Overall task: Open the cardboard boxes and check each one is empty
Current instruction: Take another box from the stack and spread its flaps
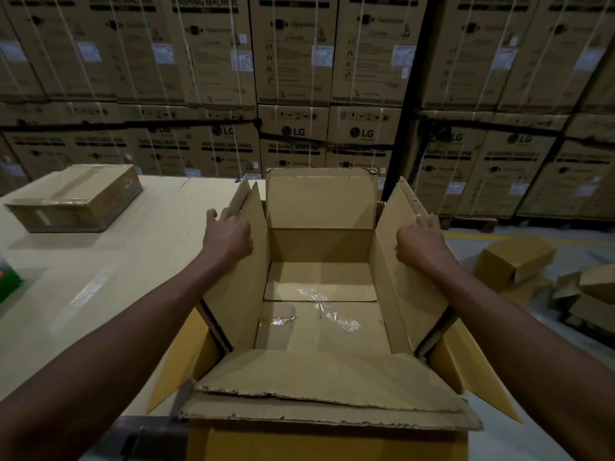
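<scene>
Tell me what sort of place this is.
Most likely a warehouse: strapped washing machine cartons stacked high behind the packing table, a painted floor line, and loose empty boxes on the concrete floor.

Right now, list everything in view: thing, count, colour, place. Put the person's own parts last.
open cardboard box: one, brown, front centre on the table edge, flaps spread
clear tape scraps: a few, transparent, on the open box's floor; nothing else seen inside
closed cardboard box: one, brown, taped, far left on the table
table: one, cream
green item: one, at the left edge, mostly cut off
loose cardboard boxes: several, brown, on the floor at right
washing machine cartons: many, brown, strapped, stacked behind
left hand: one, holding the left flap
right hand: one, gripping the right flap
</scene>
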`<state>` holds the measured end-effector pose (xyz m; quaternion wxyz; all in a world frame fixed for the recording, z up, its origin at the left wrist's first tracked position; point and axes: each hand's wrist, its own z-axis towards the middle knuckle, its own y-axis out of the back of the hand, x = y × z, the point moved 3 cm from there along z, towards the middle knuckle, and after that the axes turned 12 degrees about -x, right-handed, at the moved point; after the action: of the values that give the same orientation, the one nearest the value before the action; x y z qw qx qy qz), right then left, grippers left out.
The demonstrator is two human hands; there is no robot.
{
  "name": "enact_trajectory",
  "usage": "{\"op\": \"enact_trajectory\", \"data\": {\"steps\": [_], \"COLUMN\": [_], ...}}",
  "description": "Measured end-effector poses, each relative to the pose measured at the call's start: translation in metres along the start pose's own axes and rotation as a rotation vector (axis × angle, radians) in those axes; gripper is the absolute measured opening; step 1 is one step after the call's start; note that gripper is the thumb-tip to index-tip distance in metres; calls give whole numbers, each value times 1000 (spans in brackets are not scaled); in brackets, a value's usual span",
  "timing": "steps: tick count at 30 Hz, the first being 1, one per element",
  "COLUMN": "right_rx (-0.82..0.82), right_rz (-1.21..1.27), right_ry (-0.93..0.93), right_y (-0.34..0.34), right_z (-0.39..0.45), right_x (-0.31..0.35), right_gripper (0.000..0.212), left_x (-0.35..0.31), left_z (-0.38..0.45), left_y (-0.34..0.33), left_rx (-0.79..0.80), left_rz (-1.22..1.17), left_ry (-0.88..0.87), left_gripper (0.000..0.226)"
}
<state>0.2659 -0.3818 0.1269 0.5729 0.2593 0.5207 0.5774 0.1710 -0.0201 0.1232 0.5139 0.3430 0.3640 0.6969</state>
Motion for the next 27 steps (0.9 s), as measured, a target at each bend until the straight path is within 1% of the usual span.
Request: {"op": "enact_trajectory", "data": {"steps": [3, 7, 9, 18, 27], "right_rx": [-3, 14, 39, 66, 39], "right_rz": [-78, -77, -54, -71, -36], "right_ry": [-22, -14, -31, -29, -29], "right_y": [0, 2, 2, 8, 15], "right_z": [-9, -21, -24, -35, -38], "right_x": [-6, -14, -15, -8, -3], "right_gripper": [14, 10, 7, 13, 17], "left_x": [6, 16, 21, 21, 11], "left_z": [-4, -12, -17, -29, -34], "left_y": [1, 0, 0, 6, 18], "left_rx": [64, 107, 109, 101, 52], "left_rz": [64, 62, 49, 13, 22], "left_ry": [11, 34, 31, 31, 0], "left_gripper": [11, 9, 10, 12, 15]}}
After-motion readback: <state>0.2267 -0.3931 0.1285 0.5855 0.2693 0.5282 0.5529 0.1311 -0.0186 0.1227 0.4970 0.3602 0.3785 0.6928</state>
